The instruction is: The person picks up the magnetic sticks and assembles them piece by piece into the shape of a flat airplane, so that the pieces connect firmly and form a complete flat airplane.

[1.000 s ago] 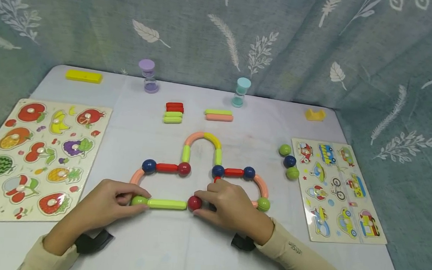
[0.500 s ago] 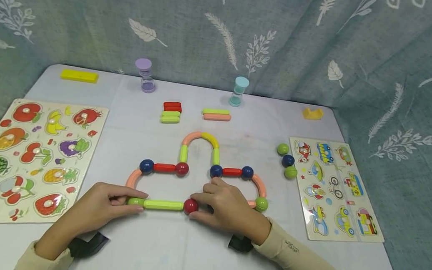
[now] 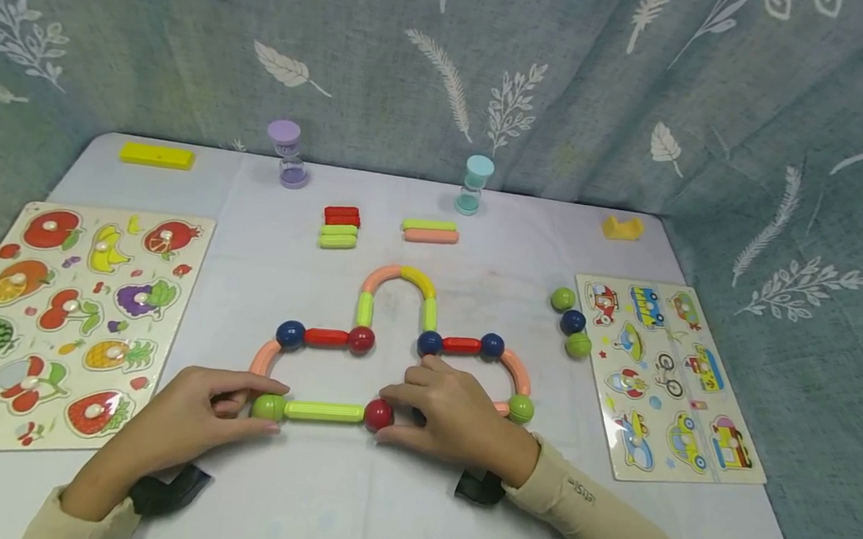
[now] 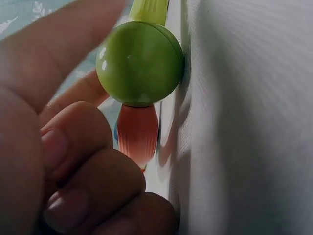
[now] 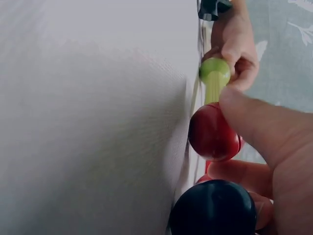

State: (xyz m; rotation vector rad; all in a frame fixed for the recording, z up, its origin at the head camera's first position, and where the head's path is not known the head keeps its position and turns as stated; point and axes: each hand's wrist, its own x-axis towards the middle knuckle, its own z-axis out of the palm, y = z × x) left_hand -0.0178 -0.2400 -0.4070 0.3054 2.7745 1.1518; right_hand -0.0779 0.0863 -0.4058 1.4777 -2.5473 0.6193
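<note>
In the head view my left hand (image 3: 200, 408) holds a light green ball (image 3: 268, 408) between thumb and forefinger. A ribbed lime stick (image 3: 325, 411) runs from that ball to a dark red ball (image 3: 379, 414), which my right hand (image 3: 459, 409) pinches. The left wrist view shows a coral stick (image 4: 138, 134) meeting the green ball (image 4: 140, 62). These pieces belong to an outline of sticks and balls with an arch (image 3: 399, 274) at its far side. A dark blue ball (image 5: 213, 208) sits close to my right hand in the right wrist view; the hand hides it in the head view.
Behind the outline lie short red and lime sticks (image 3: 340, 228) and a longer pair (image 3: 430, 231). Several loose balls (image 3: 572, 322) sit beside the vehicle puzzle board (image 3: 664, 382) at right. A fruit puzzle board (image 3: 70, 328) lies at left. Two sand timers (image 3: 474, 185) stand at the back.
The red ball, lime stick and green ball have shifted slightly toward me. My left thumb and forefinger now leave more of the green ball showing. The whole head view has drifted a little.
</note>
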